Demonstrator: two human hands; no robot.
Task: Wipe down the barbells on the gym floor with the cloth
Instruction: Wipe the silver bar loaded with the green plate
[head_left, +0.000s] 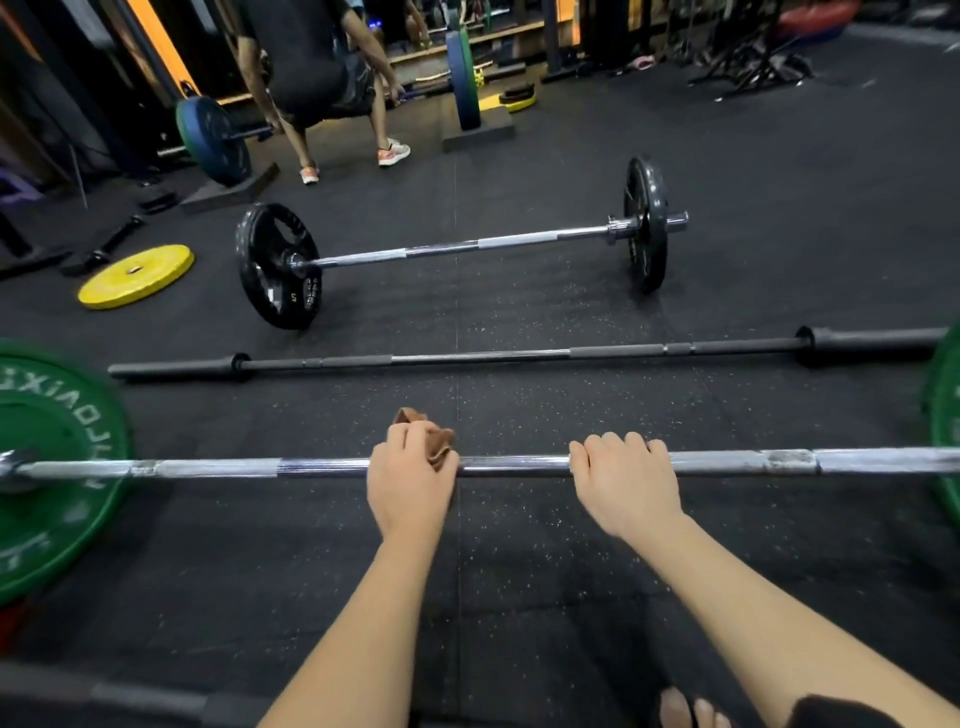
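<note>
Lower centre: left hand (410, 480) grips brown cloth (434, 434) around nearest barbell (519, 464). Right hand (626, 480) just right, fingers curled over the shaft, apparently gripping. Green plate (47, 467) far left.

We see a black, speckled rubber floor (519, 582). On it, under our left hand (410, 486) and right hand (626, 480), lies a green-plated barbell (208, 467). Just beyond them is a bare black bar (467, 357), and farther on a black-plated barbell (467, 244) — a yellow plate (136, 276) lies flat, far off past the left hand.
</note>
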